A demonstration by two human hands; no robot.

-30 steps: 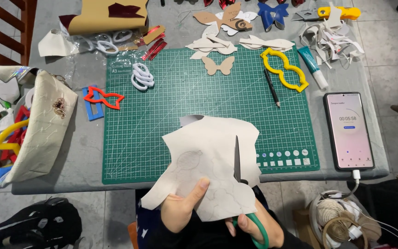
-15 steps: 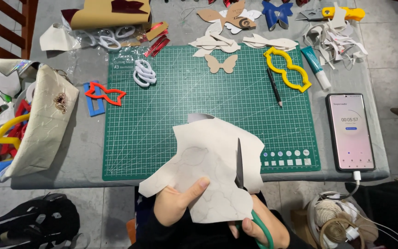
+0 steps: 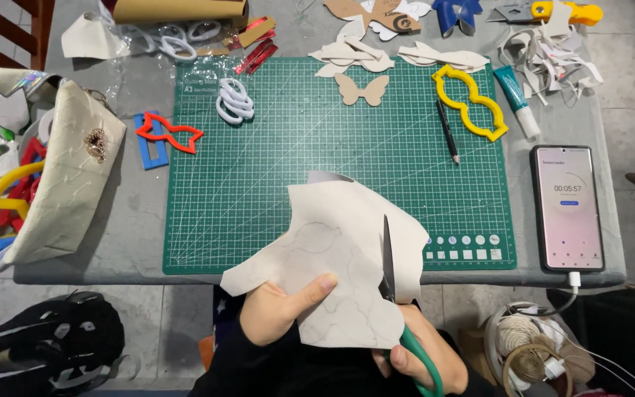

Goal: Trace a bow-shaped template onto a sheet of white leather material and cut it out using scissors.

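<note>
Paper sheet (image 3: 332,250), pale and pencilled with curved outlines, hangs at the lower middle of the frame over the worktop's near edge, pinched in the left hand (image 3: 277,312), thumb on top. The right hand (image 3: 424,360) is closed round the green handles of the scissors (image 3: 389,257), blades into the sheet: cutting looks under way, and turning the sheet along the line seems called for. Beyond lie a green cutting mat (image 3: 295,154), a pencil (image 3: 447,131), a yellow template (image 3: 470,101) and a phone (image 3: 567,207); nothing blocks the hands.
</note>
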